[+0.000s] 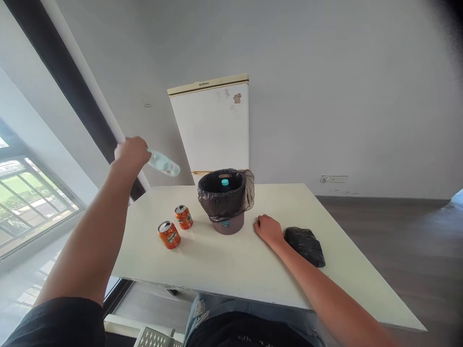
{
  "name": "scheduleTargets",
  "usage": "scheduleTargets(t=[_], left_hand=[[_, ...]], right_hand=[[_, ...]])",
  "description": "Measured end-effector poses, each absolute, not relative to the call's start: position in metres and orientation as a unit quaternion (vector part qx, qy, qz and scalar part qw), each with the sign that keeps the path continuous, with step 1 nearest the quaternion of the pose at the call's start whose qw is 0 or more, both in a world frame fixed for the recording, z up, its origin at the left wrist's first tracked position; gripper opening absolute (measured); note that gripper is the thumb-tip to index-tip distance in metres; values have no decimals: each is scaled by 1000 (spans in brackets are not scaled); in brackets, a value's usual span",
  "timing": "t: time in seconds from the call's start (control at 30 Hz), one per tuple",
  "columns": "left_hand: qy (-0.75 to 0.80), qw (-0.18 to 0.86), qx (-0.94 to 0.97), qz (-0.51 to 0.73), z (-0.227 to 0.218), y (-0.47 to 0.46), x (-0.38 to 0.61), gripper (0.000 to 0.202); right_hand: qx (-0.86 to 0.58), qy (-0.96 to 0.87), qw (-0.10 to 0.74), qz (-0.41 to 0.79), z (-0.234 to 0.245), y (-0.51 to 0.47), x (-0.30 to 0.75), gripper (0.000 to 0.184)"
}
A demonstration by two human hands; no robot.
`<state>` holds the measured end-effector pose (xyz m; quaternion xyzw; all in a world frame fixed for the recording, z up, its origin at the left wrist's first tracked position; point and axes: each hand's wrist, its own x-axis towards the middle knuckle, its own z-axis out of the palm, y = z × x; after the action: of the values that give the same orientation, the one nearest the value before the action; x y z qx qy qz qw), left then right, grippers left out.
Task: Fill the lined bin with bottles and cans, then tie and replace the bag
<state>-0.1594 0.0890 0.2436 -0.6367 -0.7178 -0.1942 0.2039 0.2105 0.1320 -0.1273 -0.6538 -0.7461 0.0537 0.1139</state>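
My left hand (133,153) is raised above the table's left side, closed around the neck end of a clear plastic bottle (164,163). The bottle points right and slightly down, its base toward the bin. A small bin (228,226) lined with a black plastic bag (220,205) stands mid-table. Inside it a bottle with a teal cap (224,182) pokes up; its body is mostly hidden. My right hand (268,229) rests on the table right of the bin, fingers curled under, and whether it holds anything is hidden.
Two orange soda cans, a nearer can (169,235) and a farther can (183,217), stand upright left of the bin. A folded black plastic bag (306,246) lies beside my right forearm on the white table (224,270). Behind stands a white fridge (217,130); a window is at left.
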Motion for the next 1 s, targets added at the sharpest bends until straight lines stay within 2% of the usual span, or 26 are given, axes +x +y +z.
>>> scheduleTargets(t=[0.07,0.13,0.27,0.43,0.8,1.0], left_hand=[[-742,234,-596,-197,259,81,-139,32],[-702,252,-637,-193,268,73,-111,32],[-625,218,-735,-148,264,70,-56,28],[-578,159,-796,-83,245,87,-14,28],[-472,80,-873,89,184,153,36,46],[-467,55,-874,123,150,178,32,35]], right_hand=[[-655,-745,113,55,-128,133,210,35],[-654,-746,114,55,-129,133,210,35],[-653,-747,118,50,-129,133,210,34],[-649,-749,125,44,-129,133,210,31],[-641,-752,141,59,-132,136,212,31],[-645,-748,141,60,-131,135,211,31]])
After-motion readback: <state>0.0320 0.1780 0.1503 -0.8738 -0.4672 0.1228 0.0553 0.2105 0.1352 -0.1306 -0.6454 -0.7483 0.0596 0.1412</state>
